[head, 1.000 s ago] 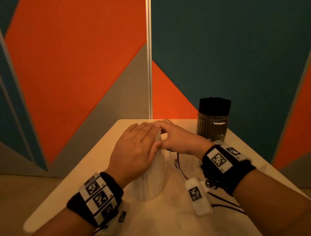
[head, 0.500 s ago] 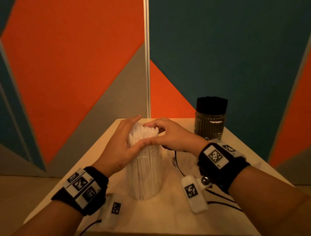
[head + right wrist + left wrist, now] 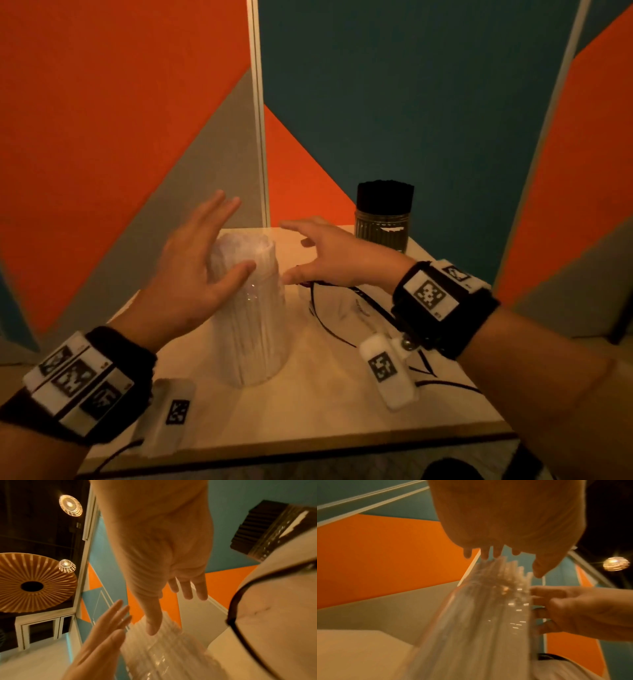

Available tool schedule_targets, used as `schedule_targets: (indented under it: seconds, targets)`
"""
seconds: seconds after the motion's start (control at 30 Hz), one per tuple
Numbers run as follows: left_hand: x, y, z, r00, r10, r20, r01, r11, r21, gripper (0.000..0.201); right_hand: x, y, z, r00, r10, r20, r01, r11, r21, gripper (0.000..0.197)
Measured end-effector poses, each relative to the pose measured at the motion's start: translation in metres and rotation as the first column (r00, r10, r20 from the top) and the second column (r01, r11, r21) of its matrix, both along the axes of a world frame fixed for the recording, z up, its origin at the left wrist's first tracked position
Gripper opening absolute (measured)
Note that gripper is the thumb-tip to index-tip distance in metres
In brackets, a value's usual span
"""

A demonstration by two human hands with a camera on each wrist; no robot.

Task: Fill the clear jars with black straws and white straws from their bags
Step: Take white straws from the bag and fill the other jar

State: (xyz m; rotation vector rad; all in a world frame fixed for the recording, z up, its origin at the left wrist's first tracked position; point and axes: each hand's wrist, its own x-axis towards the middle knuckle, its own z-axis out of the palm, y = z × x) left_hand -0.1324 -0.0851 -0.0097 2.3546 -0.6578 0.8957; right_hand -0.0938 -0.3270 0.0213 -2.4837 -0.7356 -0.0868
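- The near jar (image 3: 251, 318) stands upright toward the table's (image 3: 325, 411) front-left, packed with white straws (image 3: 245, 248) whose tips rise above its rim.
- The far jar (image 3: 382, 233) stands at the back-right corner, filled with black straws (image 3: 384, 195) that stick up over its rim in a level block.
- The left hand (image 3: 191, 274) is spread, fingers straight, holding nothing; it sits just left of the white straws, with the thumb in front of the jar's upper part. Whether the thumb touches the jar I cannot tell; the frame is blurred.
- The right hand (image 3: 337, 255) is also spread and holds nothing. It hovers just right of the straw tops, fingers reaching toward the back edge.
- The left wrist view shows right fingertips (image 3: 537, 594) close to the jar wall; contact is unclear.
- A clear bag (image 3: 346, 308) with a dark outline lies flat on the table between the jars, under the right wrist. It looks empty, though the blur leaves that uncertain.
- Judgement: both jars look full, one colour each, so the filling seems essentially done.
- What may remain is small: levelling any proud white straws and clearing the bag. No loose straws are visible on the table.
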Motion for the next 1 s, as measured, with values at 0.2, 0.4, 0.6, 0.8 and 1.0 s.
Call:
schedule_targets:
  seconds: [0.2, 0.4, 0.6, 0.8, 1.0]
  targets:
    - [-0.038, -0.078, 0.009, 0.992, -0.017, 0.128, 0.020, 1.000, -0.022, 0.021, -0.018, -0.100, -0.012, 0.958, -0.274, -0.082, 0.264, 0.958, -0.113, 0.092]
    - [-0.018, -0.151, -0.037, 0.953, -0.046, -0.299, 0.136, 0.947, 0.289, 0.029, -0.051, -0.172, -0.072, 0.802, -0.506, -0.318, 0.369, 0.838, -0.402, 0.105]
    - [0.027, -0.203, -0.064, 0.765, 0.029, -0.643, 0.356, 0.813, 0.461, 0.035, -0.057, -0.196, -0.114, 0.797, -0.563, -0.218, 0.412, 0.771, -0.485, 0.053]
    - [0.046, -0.235, -0.070, 0.543, -0.042, -0.839, 0.323, 0.932, 0.163, 0.030, -0.041, -0.197, -0.134, 0.824, -0.553, -0.125, 0.467, 0.787, -0.404, 0.018]
    - [0.042, -0.246, -0.079, 0.458, -0.166, -0.873, 0.203, 0.976, -0.079, 0.020, -0.042, -0.199, -0.131, 0.873, -0.470, -0.133, 0.370, 0.815, -0.446, 0.037]
